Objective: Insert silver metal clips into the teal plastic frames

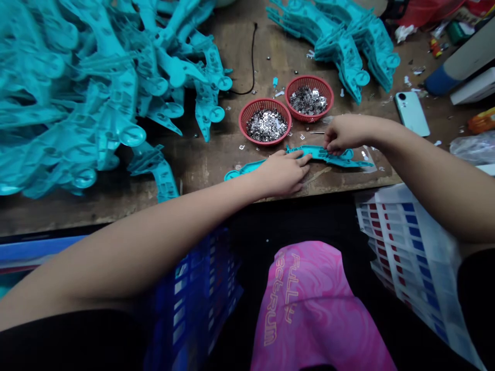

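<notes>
A teal moulded plastic part [317, 154] lies flat along the front edge of the wooden workbench [228, 165]. My left hand [284, 172] rests over its left half with the fingers curled onto it. My right hand [344, 133] pinches its upper edge between fingertips and thumb. Just beyond both hands stand several small metal pieces in two red mesh baskets [265, 101] [309, 77]. Large heaps of similar teal parts [77, 93] [340, 46] lie to the left and far right.
A pale teal phone [412, 113] lies on the bench at right, near loose metal bits and a black cable [252, 62]. Below the bench edge are a blue plastic crate [197, 304], a pink printed cloth [309, 309] and a stack of printed white sheets [410, 247].
</notes>
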Tool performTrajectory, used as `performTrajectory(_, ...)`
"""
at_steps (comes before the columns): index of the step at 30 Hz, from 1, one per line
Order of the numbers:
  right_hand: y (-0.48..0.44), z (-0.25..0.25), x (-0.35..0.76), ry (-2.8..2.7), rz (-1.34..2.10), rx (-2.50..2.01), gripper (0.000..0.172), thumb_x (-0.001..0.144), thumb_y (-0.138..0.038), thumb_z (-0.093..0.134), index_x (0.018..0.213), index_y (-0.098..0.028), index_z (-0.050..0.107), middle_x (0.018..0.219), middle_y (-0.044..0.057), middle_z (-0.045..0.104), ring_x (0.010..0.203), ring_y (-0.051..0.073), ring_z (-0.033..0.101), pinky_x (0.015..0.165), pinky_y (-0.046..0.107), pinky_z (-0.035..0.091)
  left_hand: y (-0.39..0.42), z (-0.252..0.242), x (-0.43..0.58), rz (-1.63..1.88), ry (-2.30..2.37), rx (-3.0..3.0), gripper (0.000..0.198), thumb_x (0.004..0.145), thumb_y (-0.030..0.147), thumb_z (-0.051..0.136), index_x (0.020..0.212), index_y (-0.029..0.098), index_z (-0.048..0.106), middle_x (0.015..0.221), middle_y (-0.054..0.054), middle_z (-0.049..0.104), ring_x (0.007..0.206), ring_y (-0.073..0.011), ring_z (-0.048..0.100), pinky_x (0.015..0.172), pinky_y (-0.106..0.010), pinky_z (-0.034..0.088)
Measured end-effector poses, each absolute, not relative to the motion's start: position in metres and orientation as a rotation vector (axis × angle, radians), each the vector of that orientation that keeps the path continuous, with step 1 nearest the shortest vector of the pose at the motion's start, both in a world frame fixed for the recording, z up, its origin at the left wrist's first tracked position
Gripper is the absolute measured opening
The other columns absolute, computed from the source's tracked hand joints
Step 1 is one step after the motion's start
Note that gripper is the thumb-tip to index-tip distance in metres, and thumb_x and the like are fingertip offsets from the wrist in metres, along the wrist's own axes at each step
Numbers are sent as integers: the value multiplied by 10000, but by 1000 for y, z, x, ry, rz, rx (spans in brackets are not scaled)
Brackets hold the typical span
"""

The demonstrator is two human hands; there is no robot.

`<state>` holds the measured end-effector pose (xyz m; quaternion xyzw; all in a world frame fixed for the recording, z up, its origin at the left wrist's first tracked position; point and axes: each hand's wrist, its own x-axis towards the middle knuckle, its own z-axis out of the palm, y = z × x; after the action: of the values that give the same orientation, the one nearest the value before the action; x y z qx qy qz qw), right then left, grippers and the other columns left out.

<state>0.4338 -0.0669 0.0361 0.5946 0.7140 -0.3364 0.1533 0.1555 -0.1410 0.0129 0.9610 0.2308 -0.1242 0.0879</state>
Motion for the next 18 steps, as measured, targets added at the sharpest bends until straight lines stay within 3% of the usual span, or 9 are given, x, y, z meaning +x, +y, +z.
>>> performTrajectory(5, -72, 50, 419, 1994, -755, 1654, 241, 1053, -172, 890, 1236, -213, 1041, 969, 83, 943, 945, 315, 905, 931, 404, 677, -141, 16, 157, -423, 663, 2878, 600, 1265, 346, 722, 1805, 87, 747, 2071, -248, 495, 1918, -455, 546, 1391, -610, 633)
performTrajectory(9, -78, 57, 410, 2035, -549, 1625, 305, 1016, -154, 871, 1265, -201, 1040, 999, 84, 952, 971, 303, 884, 869, 370, 626, -139, 15, 157, -407, 653, 2881, 597, 1249, 346, 729, 1796, 111, 762, 2068, -237, 506, 1912, -447, 553, 1376, -578, 635)
performTrajectory(14, -85, 56, 405, 2078, -358, 1583, 253, 1023, -184, 914, 1241, -168, 1042, 1036, 157, 948, 1000, 343, 885, 827, 389, 605, -138, 14, 155, -401, 648, 2877, 604, 1237, 343, 740, 1801, 130, 763, 2061, -238, 516, 1902, -433, 569, 1385, -568, 625)
performTrajectory(18, -92, 52, 400, 2135, -272, 1563, 279, 1062, -227, 925, 1300, -130, 1033, 1099, 230, 946, 1103, 420, 918, 953, 444, 676, -137, 15, 155, -410, 644, 2880, 619, 1238, 340, 753, 1820, 128, 747, 2065, -240, 505, 1907, -430, 566, 1383, -571, 638)
